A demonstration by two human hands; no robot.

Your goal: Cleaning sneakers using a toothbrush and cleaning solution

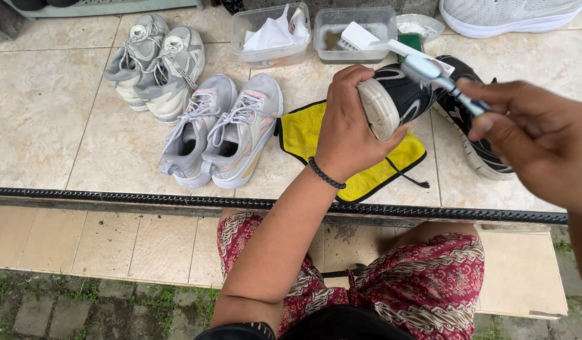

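Observation:
My left hand (pixel 348 129) grips the heel of a black sneaker (pixel 401 94) with a pale sole, holding it tilted above a yellow cloth (pixel 303 135). My right hand (pixel 533 141) holds a small brush (pixel 439 75) with a blue-grey handle, its bristle head resting on the top of that sneaker. A second black sneaker (pixel 477 148) lies on the tiles just right of the cloth, partly behind my right hand.
Two pairs of grey sneakers (pixel 152 66) (pixel 225 129) stand on the left of the tiled ledge (pixel 45 107). At the back are a clear tub with white cloth (pixel 272 34), a tub holding a white brush (pixel 357 34), a foil dish (pixel 420 26) and a white shoe (pixel 511 14).

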